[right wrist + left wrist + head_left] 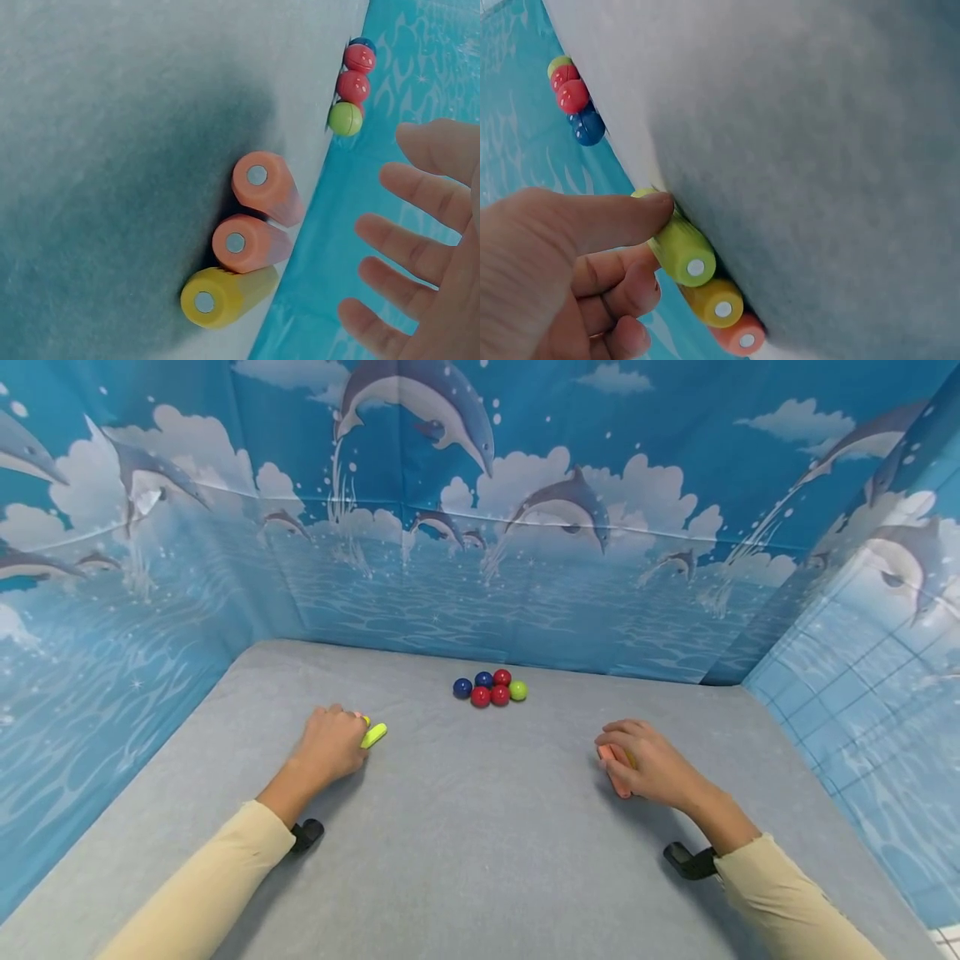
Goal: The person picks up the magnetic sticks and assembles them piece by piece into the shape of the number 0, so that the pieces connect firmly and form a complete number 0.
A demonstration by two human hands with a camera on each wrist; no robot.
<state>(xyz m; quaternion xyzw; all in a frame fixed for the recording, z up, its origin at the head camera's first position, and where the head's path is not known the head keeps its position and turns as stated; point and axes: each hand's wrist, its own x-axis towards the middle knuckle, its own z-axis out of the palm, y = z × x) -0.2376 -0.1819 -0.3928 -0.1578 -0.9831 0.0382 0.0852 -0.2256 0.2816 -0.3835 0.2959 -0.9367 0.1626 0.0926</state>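
The green stick (pixel 684 251) was at the left of the bench (pixel 480 843), pinched between the thumb and fingers of the left hand (pixel 333 742), by far the nearer hand. Its long axis slanted away and rightward; it looked stubby and bright, with a pale disc in one end. A yellow stick (pixel 718 304) was just beside it, then an orange stick (pixel 741 335). The right hand (pixel 648 764), fingers spread and gripping nothing, hovered by two orange sticks (pixel 264 184) and a second yellow stick (pixel 217 300). Farther off, between the hands, sat six balls (pixel 500 695), before a dolphin curtain (pixel 450 602).
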